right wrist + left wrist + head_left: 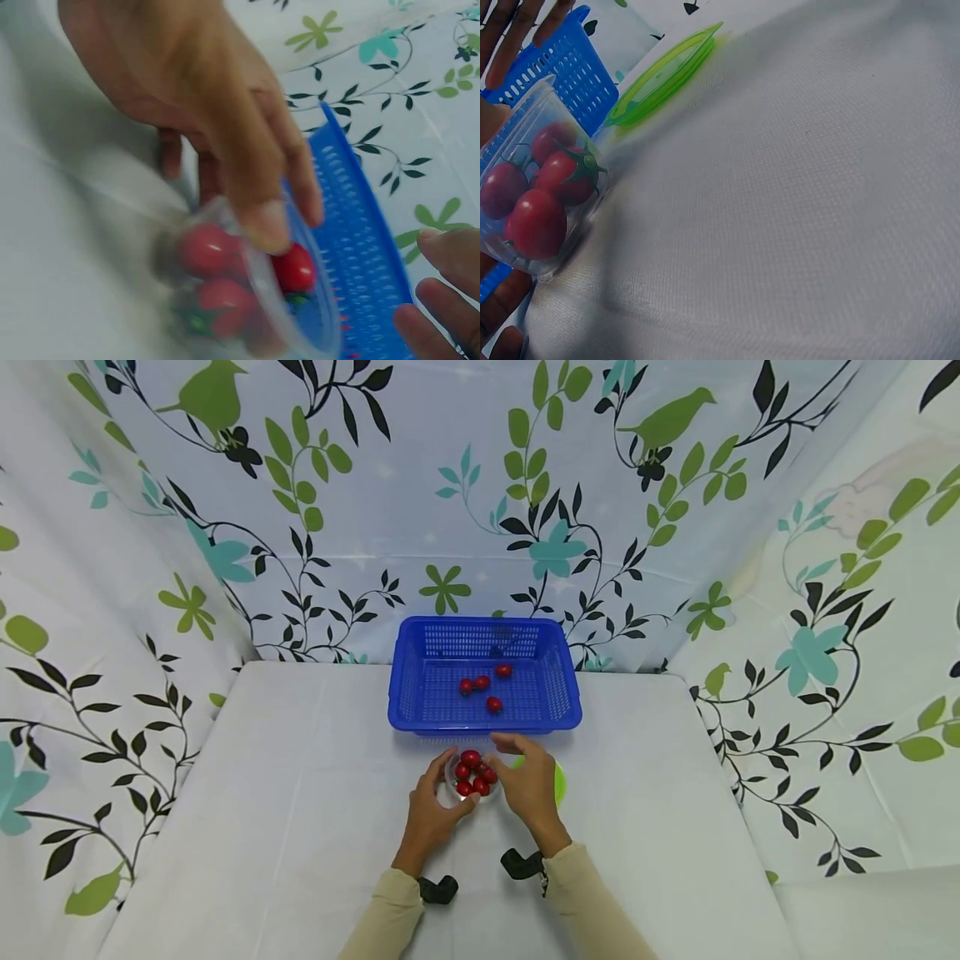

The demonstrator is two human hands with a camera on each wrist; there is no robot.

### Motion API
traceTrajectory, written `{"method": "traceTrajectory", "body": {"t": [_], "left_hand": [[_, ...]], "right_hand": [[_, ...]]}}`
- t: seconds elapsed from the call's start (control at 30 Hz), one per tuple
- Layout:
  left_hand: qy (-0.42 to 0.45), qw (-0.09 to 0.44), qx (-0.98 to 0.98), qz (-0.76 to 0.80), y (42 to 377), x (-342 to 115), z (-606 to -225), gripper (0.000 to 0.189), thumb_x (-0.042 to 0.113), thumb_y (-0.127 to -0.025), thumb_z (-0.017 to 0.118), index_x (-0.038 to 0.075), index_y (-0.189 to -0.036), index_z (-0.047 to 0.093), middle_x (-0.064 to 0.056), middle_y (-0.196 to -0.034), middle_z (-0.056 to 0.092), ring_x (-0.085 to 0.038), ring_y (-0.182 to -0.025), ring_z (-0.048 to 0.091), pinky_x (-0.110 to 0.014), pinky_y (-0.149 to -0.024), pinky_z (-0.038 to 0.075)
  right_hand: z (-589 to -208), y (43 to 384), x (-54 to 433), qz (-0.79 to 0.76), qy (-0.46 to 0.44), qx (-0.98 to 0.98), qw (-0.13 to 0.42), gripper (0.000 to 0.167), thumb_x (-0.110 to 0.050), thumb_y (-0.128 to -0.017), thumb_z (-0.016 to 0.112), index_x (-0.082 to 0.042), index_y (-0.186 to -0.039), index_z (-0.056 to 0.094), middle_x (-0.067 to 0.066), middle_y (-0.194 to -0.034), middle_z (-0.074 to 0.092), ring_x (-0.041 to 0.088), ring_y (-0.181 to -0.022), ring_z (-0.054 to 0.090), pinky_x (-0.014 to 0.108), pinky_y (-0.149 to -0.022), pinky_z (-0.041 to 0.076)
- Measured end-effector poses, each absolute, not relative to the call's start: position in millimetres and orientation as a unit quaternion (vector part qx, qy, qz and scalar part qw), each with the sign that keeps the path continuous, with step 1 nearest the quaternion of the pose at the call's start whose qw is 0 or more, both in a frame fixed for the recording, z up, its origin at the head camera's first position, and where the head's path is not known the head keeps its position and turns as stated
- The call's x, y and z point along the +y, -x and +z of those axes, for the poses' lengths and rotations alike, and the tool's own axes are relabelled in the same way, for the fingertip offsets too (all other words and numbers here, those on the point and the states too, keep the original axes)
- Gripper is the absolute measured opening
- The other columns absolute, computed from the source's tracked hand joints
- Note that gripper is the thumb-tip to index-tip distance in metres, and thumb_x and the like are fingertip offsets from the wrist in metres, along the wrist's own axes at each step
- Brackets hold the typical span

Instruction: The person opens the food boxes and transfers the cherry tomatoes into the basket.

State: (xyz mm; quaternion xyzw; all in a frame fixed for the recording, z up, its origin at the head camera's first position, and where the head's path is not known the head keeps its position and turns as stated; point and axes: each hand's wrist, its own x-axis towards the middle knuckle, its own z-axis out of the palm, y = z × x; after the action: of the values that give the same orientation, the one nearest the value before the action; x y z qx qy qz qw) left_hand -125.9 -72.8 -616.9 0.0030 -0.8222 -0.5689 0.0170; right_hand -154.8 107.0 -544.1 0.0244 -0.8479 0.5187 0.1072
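My left hand (431, 814) holds a small clear plastic cup (551, 247) between thumb and fingers. Several cherry tomatoes (472, 772) fill the cup, some with green stems. In the right wrist view the left thumb lies at the cup's rim (262, 289). Just right of the cup is my right hand (531, 785), its fingers relaxed and apart, with nothing visible in them. In the right wrist view, its fingers (442, 300) stand clear of the cup. Beneath the right hand lies a bright green lid (664, 79), partly covered.
Behind the cup stands a blue plastic basket (405, 693) with perforated walls. Several loose cherry tomatoes (494, 704) lie on its floor. A white cloth covers the table (300, 827). Patterned curtains (420, 485) rise at the back and both sides.
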Motion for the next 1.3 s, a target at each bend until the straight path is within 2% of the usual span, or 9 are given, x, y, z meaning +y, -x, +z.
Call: {"method": "traceTrajectory", "body": {"t": [0.17,0.27,0.6,0.83,1.0,1.13,1.3], "left_hand": [[-0.002,0.017,-0.821,-0.571,126.6,-72.9,-617.5,0.085,0.037,-0.085,0.09,0.038,-0.158,0.047,-0.001,-0.161,0.054,-0.033,-0.143,0.054,-0.068,-0.122,0.032],[0.0,0.015,-0.818,-0.575,126.9,-73.4,-617.0,0.085,0.037,-0.085,0.09,0.037,-0.159,0.047,-0.001,-0.161,0.055,-0.032,-0.144,0.053,-0.065,-0.123,0.032],[0.013,0.026,-0.817,-0.576,127.6,-73.9,-618.9,0.087,0.035,-0.084,0.091,0.028,-0.159,0.049,-0.005,-0.154,0.061,-0.031,-0.141,0.057,-0.061,-0.122,0.037],[0.011,0.028,-0.823,-0.567,126.7,-74.9,-617.9,0.085,0.03,-0.084,0.09,0.034,-0.159,0.048,-0.001,-0.16,0.055,-0.031,-0.139,0.056,-0.065,-0.12,0.033],[0.014,0.03,-0.823,-0.567,127.1,-75.1,-617.4,0.085,0.026,-0.084,0.089,0.032,-0.159,0.048,-0.002,-0.158,0.057,-0.031,-0.137,0.057,-0.063,-0.119,0.036],[0.016,0.03,-0.824,-0.566,127.2,-74.9,-616.9,0.086,0.026,-0.084,0.089,0.032,-0.159,0.048,-0.004,-0.156,0.059,-0.031,-0.138,0.057,-0.062,-0.12,0.037],[0.007,0.022,-0.825,-0.565,127.2,-75.5,-616.6,0.086,0.025,-0.083,0.088,0.037,-0.158,0.048,-0.002,-0.155,0.059,-0.031,-0.136,0.057,-0.065,-0.12,0.033]], "right_hand": [[-558.0,151.0,97.7,0.523,-0.019,-0.848,0.087,0.034,-0.017,-0.09,0.087,-0.013,-0.122,0.079,0.002,-0.121,0.079,0.026,-0.112,0.075,0.051,-0.096,0.06],[-563.7,151.2,92.3,0.52,-0.022,-0.849,0.089,0.034,-0.012,-0.088,0.087,-0.011,-0.122,0.079,0.005,-0.121,0.08,0.029,-0.111,0.076,0.05,-0.093,0.062],[-570.9,153.8,78.1,0.469,-0.044,-0.874,0.121,0.033,-0.005,-0.086,0.087,-0.007,-0.118,0.079,0.011,-0.115,0.08,0.029,-0.103,0.079,0.046,-0.093,0.062],[-572.7,154.3,72.0,0.473,-0.069,-0.871,0.115,0.032,-0.001,-0.085,0.087,-0.005,-0.116,0.079,0.013,-0.113,0.079,0.027,-0.097,0.081,0.04,-0.086,0.064],[-574.5,156.5,67.3,0.48,-0.071,-0.868,0.11,0.033,0.0,-0.084,0.087,-0.003,-0.115,0.079,0.015,-0.112,0.079,0.029,-0.094,0.081,0.041,-0.082,0.065],[-577.5,158.3,63.2,0.47,-0.065,-0.874,0.103,0.033,-0.003,-0.083,0.089,-0.005,-0.115,0.08,0.014,-0.109,0.08,0.025,-0.092,0.081,0.037,-0.08,0.065],[-578.2,159.3,59.7,0.454,-0.063,-0.884,0.094,0.032,-0.007,-0.083,0.09,-0.007,-0.114,0.08,0.012,-0.105,0.081,0.021,-0.089,0.081,0.034,-0.078,0.065]]}}
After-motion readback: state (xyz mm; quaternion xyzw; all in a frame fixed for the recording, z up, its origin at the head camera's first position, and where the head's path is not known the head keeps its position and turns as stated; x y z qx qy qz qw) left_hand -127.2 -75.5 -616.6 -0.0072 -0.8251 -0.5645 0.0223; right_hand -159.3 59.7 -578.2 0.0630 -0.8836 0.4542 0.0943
